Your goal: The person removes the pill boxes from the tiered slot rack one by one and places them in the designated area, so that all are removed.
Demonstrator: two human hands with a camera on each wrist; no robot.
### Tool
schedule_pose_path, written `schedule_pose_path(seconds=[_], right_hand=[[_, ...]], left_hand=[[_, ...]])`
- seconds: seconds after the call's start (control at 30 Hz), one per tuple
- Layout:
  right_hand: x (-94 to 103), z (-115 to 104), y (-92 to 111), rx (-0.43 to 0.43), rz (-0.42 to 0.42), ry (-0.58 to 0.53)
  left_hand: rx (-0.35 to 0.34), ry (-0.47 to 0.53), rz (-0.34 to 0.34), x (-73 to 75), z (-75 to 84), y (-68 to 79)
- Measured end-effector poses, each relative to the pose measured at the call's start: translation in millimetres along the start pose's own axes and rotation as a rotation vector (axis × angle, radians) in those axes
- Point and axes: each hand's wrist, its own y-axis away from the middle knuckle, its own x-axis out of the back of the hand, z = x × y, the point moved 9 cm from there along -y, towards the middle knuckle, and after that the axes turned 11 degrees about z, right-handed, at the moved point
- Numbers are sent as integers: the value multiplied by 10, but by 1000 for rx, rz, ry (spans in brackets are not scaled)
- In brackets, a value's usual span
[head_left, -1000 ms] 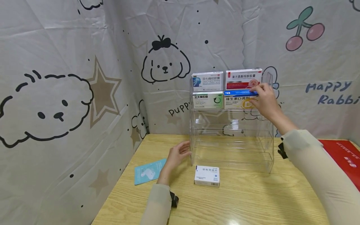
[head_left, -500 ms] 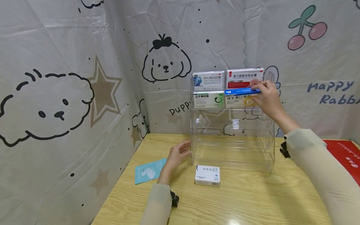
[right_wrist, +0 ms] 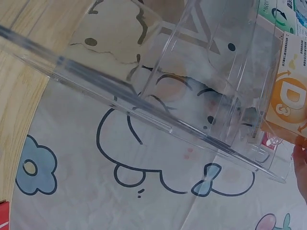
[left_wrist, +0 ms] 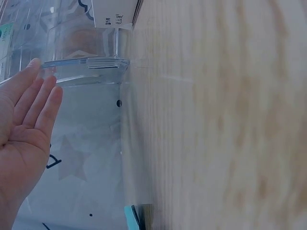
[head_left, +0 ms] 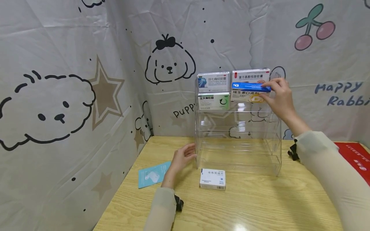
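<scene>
My right hand [head_left: 279,96] pinches the right end of a vitamin D drops box [head_left: 245,93], blue on top with an orange D3 mark. The box is lifted off its shelf and overlaps the red-and-white capsule box [head_left: 248,76] behind it. In the right wrist view the same drops box [right_wrist: 290,91] shows at the right edge, fingertips at its end. With straight fingers, my left hand [head_left: 182,158] touches the left side of the clear acrylic stand [head_left: 238,150]. The left wrist view shows the hand [left_wrist: 29,124] with its fingertips at the stand's edge.
A green-and-white box [head_left: 213,101] and a white-and-blue box [head_left: 213,82] stand on the upper left tiers. On the wooden table lie a white tablet box [head_left: 212,179], a teal packet [head_left: 153,175] and a red sheet [head_left: 354,157]. Printed cloth hangs behind.
The right hand has raised the vitamin D drops box up off its tier, in front of the red-and-white box. The left hand stays at the stand.
</scene>
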Motion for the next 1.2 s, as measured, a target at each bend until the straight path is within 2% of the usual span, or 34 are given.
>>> schedule_pose_path(seconds=[0.2, 0.6, 0.97, 1.2], right_hand=[[72, -15, 18, -8, 43, -26], [220, 44, 128, -141, 62, -111], [352, -97, 363, -116, 47, -197], [387, -192, 549, -94, 5, -192]], left_hand=[[7, 15, 2, -9, 2, 2], [-1, 17, -3, -7, -8, -3], [-9, 40, -5, -16, 12, 2], [-2, 38, 7, -3, -2, -5]])
